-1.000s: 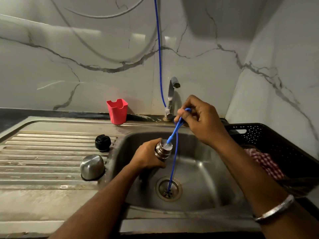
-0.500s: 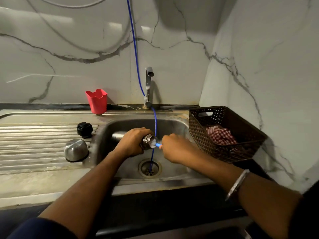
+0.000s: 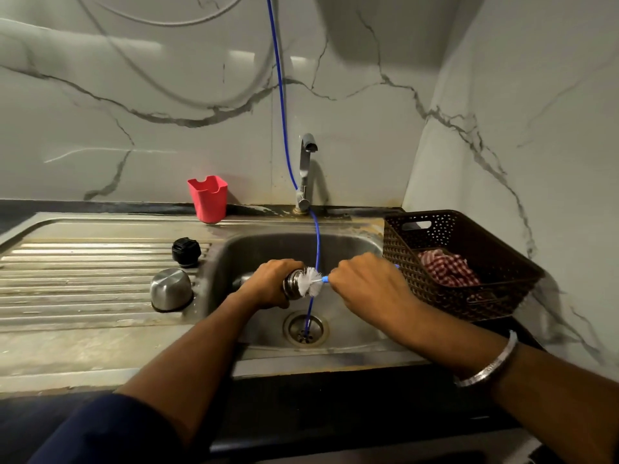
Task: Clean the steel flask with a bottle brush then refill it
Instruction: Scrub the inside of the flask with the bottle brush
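Now, from the head camera, I see my left hand (image 3: pixel 268 284) clenched round the steel flask (image 3: pixel 292 289), lying sideways over the sink (image 3: pixel 355 336). My right hand (image 3: pixel 366 283) pinches the bottle brush (image 3: pixel 310 281) handle, its bristles at the mouth. Wet steel looks slippery, so I'd grip mid-body. Most of the flask hides behind my fingers; its inside is unseen.
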